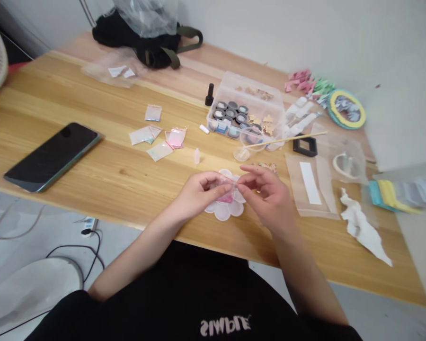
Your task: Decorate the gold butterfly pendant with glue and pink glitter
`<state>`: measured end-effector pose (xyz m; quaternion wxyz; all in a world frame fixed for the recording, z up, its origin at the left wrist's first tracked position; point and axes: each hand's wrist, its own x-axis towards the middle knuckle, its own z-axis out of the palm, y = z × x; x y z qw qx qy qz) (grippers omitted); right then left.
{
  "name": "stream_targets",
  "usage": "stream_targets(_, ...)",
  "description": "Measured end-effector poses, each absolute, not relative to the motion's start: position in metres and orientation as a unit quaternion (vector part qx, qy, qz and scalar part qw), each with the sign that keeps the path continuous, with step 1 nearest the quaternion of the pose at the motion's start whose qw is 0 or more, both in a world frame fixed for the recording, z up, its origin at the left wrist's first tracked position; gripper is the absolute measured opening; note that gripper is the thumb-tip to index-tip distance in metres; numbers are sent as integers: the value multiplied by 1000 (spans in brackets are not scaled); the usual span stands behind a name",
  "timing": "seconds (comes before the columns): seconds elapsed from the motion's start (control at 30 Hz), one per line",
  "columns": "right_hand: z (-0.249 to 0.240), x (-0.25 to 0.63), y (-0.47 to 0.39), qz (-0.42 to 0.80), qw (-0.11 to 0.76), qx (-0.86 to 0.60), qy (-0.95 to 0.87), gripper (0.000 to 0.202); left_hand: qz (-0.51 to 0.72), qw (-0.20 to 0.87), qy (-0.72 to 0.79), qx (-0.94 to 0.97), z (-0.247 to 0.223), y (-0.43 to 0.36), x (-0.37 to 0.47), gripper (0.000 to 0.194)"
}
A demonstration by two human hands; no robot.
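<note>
One head camera looks forward-down — seemingly near the table.

Phone left, palette before box

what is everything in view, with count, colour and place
Table: one, light brown, centre
Palette: one, white, table front
Pink sachet: one, pink, above palette
Small bottle: one, pink, beyond palette
Other sachets: at least four, clear, left of small bottle
Phone: one, black, left
Storage box: one, clear, back centre
Pots: several, black-rimmed, in box
Black bottle: one, black, beside box
Stick: one, tan, right
Square frame: one, black, right
Round piece: one, yellow-blue, back right
Strips: many, pink, green, back right
Tissue: one, white, right
Bag: one, black, back left
Shirt: one, black, bottom
Left hand, right hand: one each, bare, on pink sachet
</note>
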<state>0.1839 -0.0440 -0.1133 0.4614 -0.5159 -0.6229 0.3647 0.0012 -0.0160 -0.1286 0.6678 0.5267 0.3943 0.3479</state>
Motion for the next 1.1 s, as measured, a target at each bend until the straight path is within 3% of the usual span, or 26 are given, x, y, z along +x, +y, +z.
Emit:
stream_targets(0.27, -113, 188, -44, 302, 501, -496, -642, 33, 340, 584, 415, 610, -124, -20, -1, 36)
stream_targets(0.5, -111, 189, -46, 250, 483, -510, -667, 32, 390, 512, 440, 627, -126, -21, -3, 57)
stream_targets(0.7, -112, 187, -45, 280, 477, -509, -660, 30, 426, 507, 428, 615, -118, -11, -5, 18)
stream_targets(1.1, -110, 182, -47, 256, 449, -509, -688, 35, 405, 497, 420, 642, -113, -12, 0, 8)
